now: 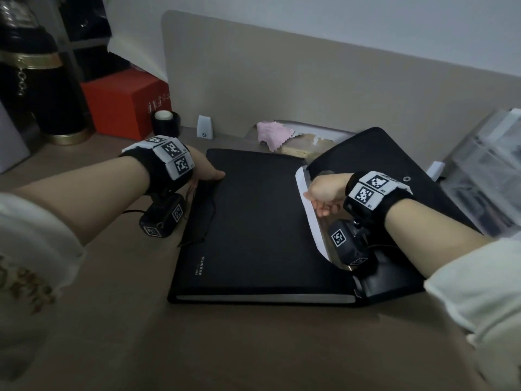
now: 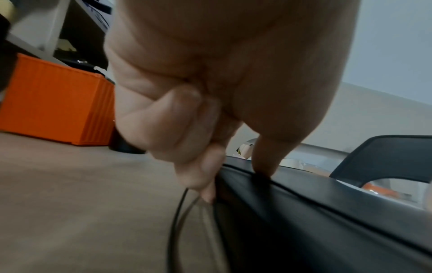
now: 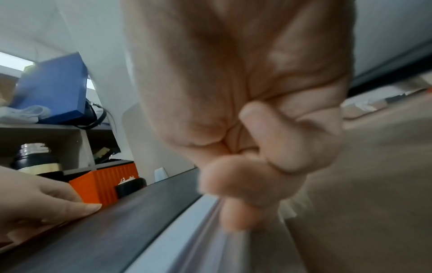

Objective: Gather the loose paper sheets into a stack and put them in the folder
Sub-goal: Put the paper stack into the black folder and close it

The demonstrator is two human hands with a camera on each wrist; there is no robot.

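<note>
Head view: the left hand [image 1: 207, 174] pinches the black folder's [image 1: 253, 221] left edge; the right hand [image 1: 324, 193] pinches the paper sheets [image 1: 306, 198] at its right edge.

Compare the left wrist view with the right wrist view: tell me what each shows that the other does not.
Only the left wrist view shows the thin black cord looping beside the folder's edge, under the left hand's fingers. Only the right wrist view shows the white paper sheets sticking out of the folder, gripped by the right hand, and a blue box. Both show the folder, left hand and orange box.
</note>
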